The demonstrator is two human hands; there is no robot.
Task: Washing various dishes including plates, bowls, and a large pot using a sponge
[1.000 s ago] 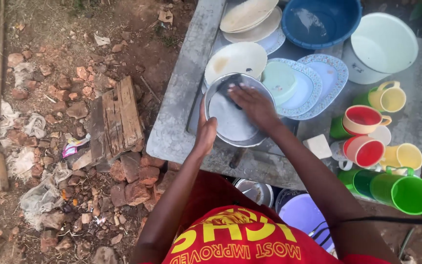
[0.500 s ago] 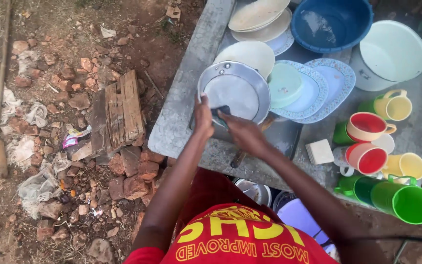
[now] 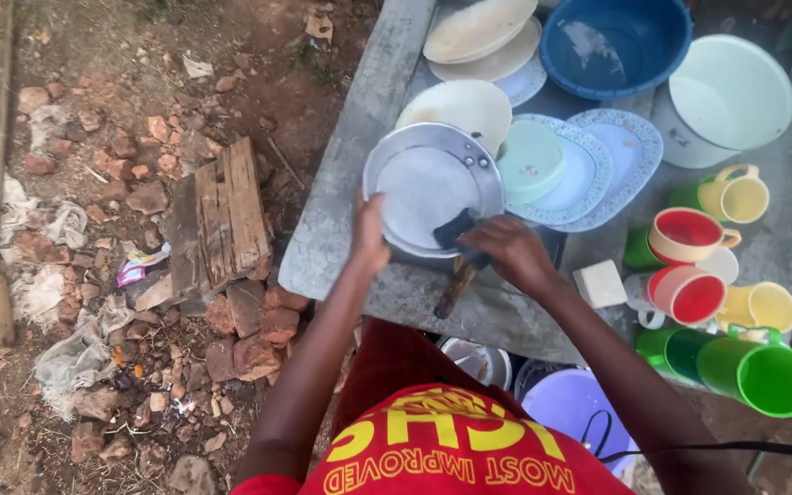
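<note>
Where your hands meet at the near edge of the grey concrete slab [image 3: 341,229], item one: round metal plate [image 3: 431,191], tilted up toward you, its near rim on the slab. Your left hand [image 3: 368,240] clasps that plate's near-left rim, fingers pressed together behind the rim, thumb at the front. Your right hand [image 3: 509,254] pinches a dark scrubbing pad [image 3: 456,228] against the plate's lower right face, fingers curled close. Handling, by judgement: thin, stiff, light, likely wet and slippery; hold it by the raised rim, not the flat face.

Item two, just right of your right hand: pale soap block [image 3: 599,283], lying on the slab. Item three, near right: green cup [image 3: 756,369], then red cups [image 3: 687,293] and yellow cups [image 3: 733,194], crowded together. Item four, just beyond the metal plate: patterned blue plates [image 3: 630,156] under a pale green lid, overlapping. Item five, far: stacked cream plates [image 3: 478,32], blue basin [image 3: 614,38], pale basin [image 3: 731,96] to its right. Left of the slab: a wooden block [image 3: 222,215] among broken bricks [image 3: 249,335]
</note>
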